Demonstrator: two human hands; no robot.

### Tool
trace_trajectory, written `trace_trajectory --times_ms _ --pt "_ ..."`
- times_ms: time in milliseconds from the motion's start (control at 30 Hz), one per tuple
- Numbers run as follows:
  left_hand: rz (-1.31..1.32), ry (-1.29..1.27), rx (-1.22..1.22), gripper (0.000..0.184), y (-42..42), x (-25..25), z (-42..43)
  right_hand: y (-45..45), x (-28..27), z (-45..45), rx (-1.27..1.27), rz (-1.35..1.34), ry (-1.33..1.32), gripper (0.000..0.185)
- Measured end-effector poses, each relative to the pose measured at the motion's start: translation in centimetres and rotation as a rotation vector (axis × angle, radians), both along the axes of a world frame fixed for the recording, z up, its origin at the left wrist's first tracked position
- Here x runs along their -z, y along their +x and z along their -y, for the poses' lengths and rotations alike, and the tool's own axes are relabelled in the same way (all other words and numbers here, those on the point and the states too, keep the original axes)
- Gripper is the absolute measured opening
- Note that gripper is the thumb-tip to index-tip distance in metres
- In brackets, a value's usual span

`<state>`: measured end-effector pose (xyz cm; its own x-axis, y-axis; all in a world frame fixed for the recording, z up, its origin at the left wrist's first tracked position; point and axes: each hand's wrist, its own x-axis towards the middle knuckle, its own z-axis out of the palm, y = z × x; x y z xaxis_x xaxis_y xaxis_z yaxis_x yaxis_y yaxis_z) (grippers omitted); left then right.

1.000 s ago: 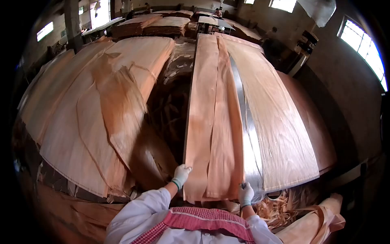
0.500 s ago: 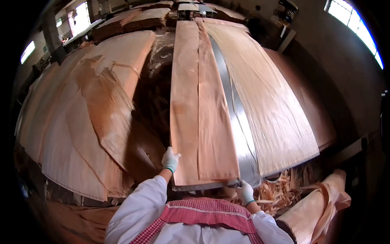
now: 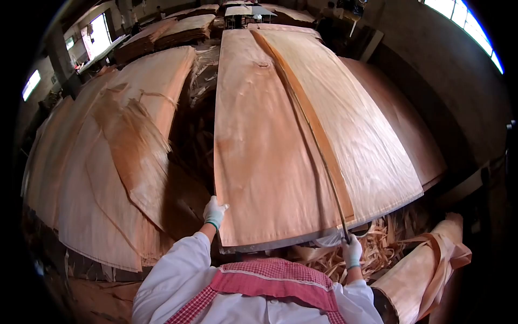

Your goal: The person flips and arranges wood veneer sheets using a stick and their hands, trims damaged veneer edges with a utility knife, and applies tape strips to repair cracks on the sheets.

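Observation:
A wide reddish veneer sheet lies on the stack in front of me, with a paler sheet to its right. My left hand, in a white glove, is closed on the reddish sheet's left edge near its front corner. In my right hand, also gloved, is the near end of a long thin rod, its fingers wrapped round it. The rod runs away from me along the seam between the sheets. An orange-brown strip shows beside it.
Stacked veneer sheets with a torn brown piece on top stand at the left, beyond a dark gap. Shavings and a rolled veneer bundle are at the lower right. More stacks stand in the background.
The narrow reddish sheets have given way to one wide reddish surface, and the shiny metal strip is no longer visible. My right hand has moved right with the rod, while my left has shifted slightly left.

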<state>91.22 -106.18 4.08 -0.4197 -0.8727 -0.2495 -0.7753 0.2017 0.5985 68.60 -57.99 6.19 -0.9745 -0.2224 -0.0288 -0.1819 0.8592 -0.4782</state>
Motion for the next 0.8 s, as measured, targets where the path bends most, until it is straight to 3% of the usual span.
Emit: trace_trajectory --times_ms 333,367,467,500,533,700,800 --pt "-0.017 -0.016 0.012 0.048 -0.1 0.4 0.5 -6.4 -1.9 4.9 -0.007 -0.059 -0.038 0.033" --pt "-0.074 -0.013 0.032 0.048 0.1 1.0 0.8 -8.2 0.2 4.1 -0.018 -0.099 -0.078 0.034" --pt "-0.285 0.061 0.098 0.041 1.4 5.0 2.4 -10.5 -0.8 3.7 -0.012 -0.199 0.038 0.030" --pt "-0.419 0.284 0.040 0.034 2.0 5.8 2.5 -11.6 -0.5 3.4 0.019 -0.193 0.067 0.032" --pt "-0.477 0.286 0.066 0.029 2.9 6.3 2.4 -12.0 -1.4 3.1 0.015 -0.206 0.062 0.034" --pt "-0.385 0.400 0.050 0.030 5.4 6.0 0.8 -15.9 -1.8 1.3 0.174 -0.085 0.350 0.034" --pt "-0.399 0.402 -0.015 0.028 5.4 4.9 -0.8 -16.5 -1.2 -0.1 0.098 -0.196 0.393 0.035"
